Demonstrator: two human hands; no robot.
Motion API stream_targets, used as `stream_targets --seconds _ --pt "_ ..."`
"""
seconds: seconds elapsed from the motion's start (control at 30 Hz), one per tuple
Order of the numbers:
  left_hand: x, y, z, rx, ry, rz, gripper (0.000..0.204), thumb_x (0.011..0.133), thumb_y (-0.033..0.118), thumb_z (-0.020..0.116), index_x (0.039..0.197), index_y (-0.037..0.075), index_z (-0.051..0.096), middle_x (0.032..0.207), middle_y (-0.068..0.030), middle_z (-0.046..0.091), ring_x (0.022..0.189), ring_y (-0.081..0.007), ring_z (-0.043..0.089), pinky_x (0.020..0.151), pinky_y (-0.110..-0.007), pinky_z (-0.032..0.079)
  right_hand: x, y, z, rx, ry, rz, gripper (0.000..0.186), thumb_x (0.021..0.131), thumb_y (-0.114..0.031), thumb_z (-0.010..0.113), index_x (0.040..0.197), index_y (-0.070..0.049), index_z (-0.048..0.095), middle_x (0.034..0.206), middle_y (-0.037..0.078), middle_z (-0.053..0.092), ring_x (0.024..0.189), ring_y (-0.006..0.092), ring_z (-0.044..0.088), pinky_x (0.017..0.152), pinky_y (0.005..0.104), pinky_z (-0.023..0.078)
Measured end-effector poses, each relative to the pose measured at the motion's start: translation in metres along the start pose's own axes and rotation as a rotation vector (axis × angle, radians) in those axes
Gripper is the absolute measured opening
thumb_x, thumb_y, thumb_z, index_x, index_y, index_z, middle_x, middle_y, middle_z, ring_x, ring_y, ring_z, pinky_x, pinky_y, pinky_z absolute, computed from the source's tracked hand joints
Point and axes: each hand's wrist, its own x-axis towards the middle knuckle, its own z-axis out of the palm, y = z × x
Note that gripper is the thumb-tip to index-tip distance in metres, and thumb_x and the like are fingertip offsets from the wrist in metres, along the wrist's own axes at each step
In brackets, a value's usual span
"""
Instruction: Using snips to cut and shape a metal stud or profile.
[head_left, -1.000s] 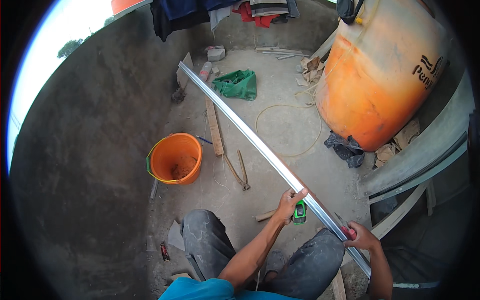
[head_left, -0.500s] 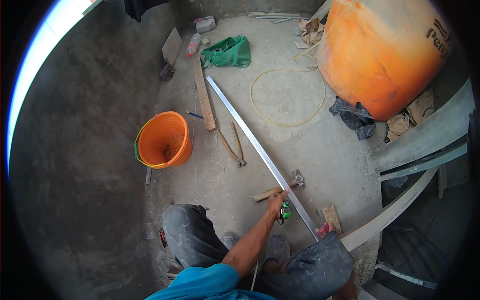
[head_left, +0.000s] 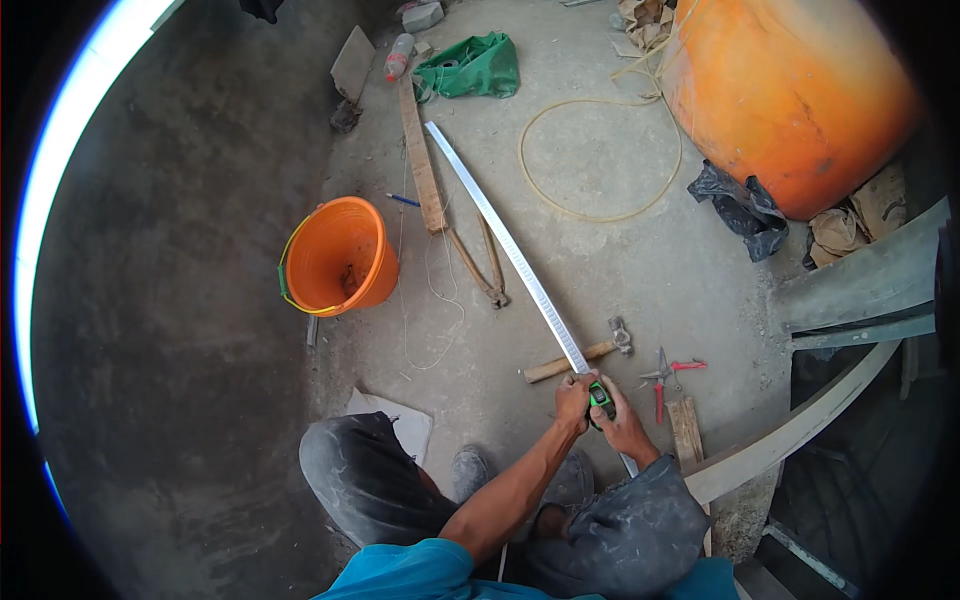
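Note:
A long silvery metal profile [head_left: 520, 262] runs diagonally across the floor to my knees. My left hand [head_left: 573, 404] is closed round a green and black tape measure [head_left: 601, 397] against the profile. From the other side, my right hand [head_left: 624, 428] grips the same tape measure, thumb and fingers around it. Under the profile and just beyond my hands lies a hammer [head_left: 570, 361] with a wooden handle. Snips with red handles [head_left: 661, 376] rest open on the floor to the right, above a piece of wood [head_left: 686, 430].
An orange bucket [head_left: 338, 255] stands at left, near pincers [head_left: 482, 275] and a wooden plank [head_left: 422, 165]. Farther off are a green bag [head_left: 470, 68], a plastic bottle [head_left: 398, 58], a looped hose [head_left: 527, 165] and a large orange tank [head_left: 790, 110]. Curved pale structures [head_left: 800, 425] edge the right side.
My right hand has let go of the red-handled snips, now on the floor, and moved left to the tape measure. The view has shifted; a pale slab shows by my left knee.

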Motion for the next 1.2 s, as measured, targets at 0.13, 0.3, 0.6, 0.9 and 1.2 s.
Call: stream_targets --seconds 0.13,0.3,0.6,0.9,1.2 --pt "-0.008 0.001 0.01 0.367 0.018 0.087 0.038 0.084 0.034 0.071 0.082 -0.002 0.06 0.076 -0.011 0.063 0.067 -0.0154 0.059 0.058 -0.033 0.047 0.001 -0.015 0.004 0.232 0.07 0.039 0.076 0.094 -0.051 0.054 0.141 0.005 0.036 0.131 0.021 0.051 0.123 0.0282 0.049 0.103 0.0359 0.037" --pt "-0.004 0.035 0.0 1.008 -0.403 -0.022 0.056 0.08 0.056 0.073 0.084 0.001 0.061 0.075 -0.0072 0.061 0.067 -0.0159 0.057 0.057 -0.032 0.046 -0.01 -0.025 -0.034 0.139 -0.21 0.234 0.08 0.086 -0.047 0.065 0.142 0.002 0.036 0.131 0.019 0.05 0.119 0.024 0.05 0.099 0.0348 0.04" --pt "0.108 0.254 -0.038 0.01 -0.247 -0.128 0.052 0.087 0.059 0.062 0.094 0.008 0.056 0.068 -0.0025 0.049 0.058 -0.0149 0.052 0.064 -0.037 0.049 -0.244 0.09 -0.12 0.352 -0.418 0.864 0.056 0.085 -0.014 0.062 0.137 -0.004 0.047 0.119 0.01 0.061 0.105 0.0208 0.058 0.089 0.0328 0.047" --pt "0.111 0.18 -0.039 -0.225 0.02 0.334 0.067 0.094 0.056 0.052 0.131 0.002 0.041 0.12 -0.0135 0.055 0.108 -0.026 0.055 0.091 -0.043 0.042 -0.235 0.019 -0.139 0.443 -0.364 1.063 0.06 0.073 -0.003 0.072 0.13 -0.004 0.054 0.105 0.006 0.062 0.094 0.0176 0.06 0.076 0.0333 0.051" --pt "-0.005 -0.047 -0.039 0.499 0.244 0.24 0.053 0.087 0.035 0.068 0.125 0.001 0.055 0.106 -0.0177 0.067 0.099 -0.0318 0.064 0.086 -0.038 0.049 0.048 -0.081 -0.018 0.237 -0.381 0.458 0.048 0.084 -0.03 0.067 0.121 -0.003 0.055 0.096 0.004 0.058 0.081 0.0162 0.06 0.061 0.0297 0.049"
